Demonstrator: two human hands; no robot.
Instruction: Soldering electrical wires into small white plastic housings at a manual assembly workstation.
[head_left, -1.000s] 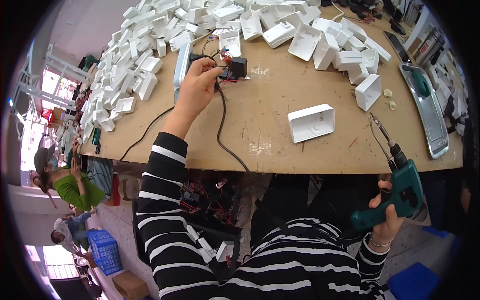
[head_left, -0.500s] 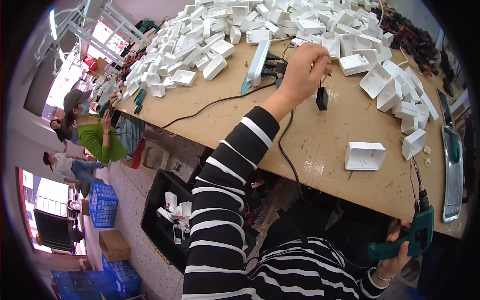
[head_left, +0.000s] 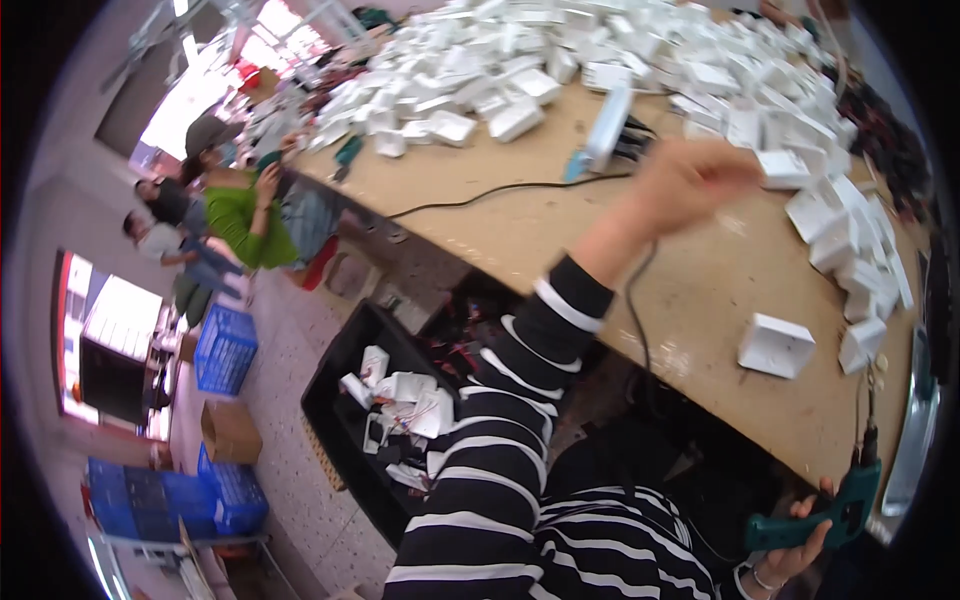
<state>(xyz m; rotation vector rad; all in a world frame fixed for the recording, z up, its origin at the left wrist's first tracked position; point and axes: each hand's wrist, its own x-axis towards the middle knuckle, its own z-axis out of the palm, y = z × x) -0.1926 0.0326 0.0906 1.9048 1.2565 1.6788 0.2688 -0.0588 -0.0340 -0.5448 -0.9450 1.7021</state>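
Note:
My left hand (head_left: pixel 695 185) is closed and smeared by motion over the table, just right of a white power strip (head_left: pixel 607 128). What its fingers hold, if anything, I cannot make out. At the lower right, my right hand (head_left: pixel 805 535) grips a green soldering gun (head_left: pixel 858 505) by its handle. The gun's thin metal tip points up, just below a white plastic box (head_left: pixel 862 345). Between my hands, nearer the table's front edge, a separate open white box (head_left: pixel 776 347) lies on its side.
A large heap of white plastic boxes (head_left: pixel 470 75) covers the back of the table (head_left: pixel 520 225). A black cable (head_left: pixel 500 187) crosses it. A black bin (head_left: pixel 345 400) with white parts stands below the edge. A metal tray (head_left: pixel 910 440) lies right; a person in green (head_left: pixel 240 220) sits left.
The view has shifted, with the table scene sliding right and down. My left hand has moved right relative to the power strip. The small black block beneath it no longer shows.

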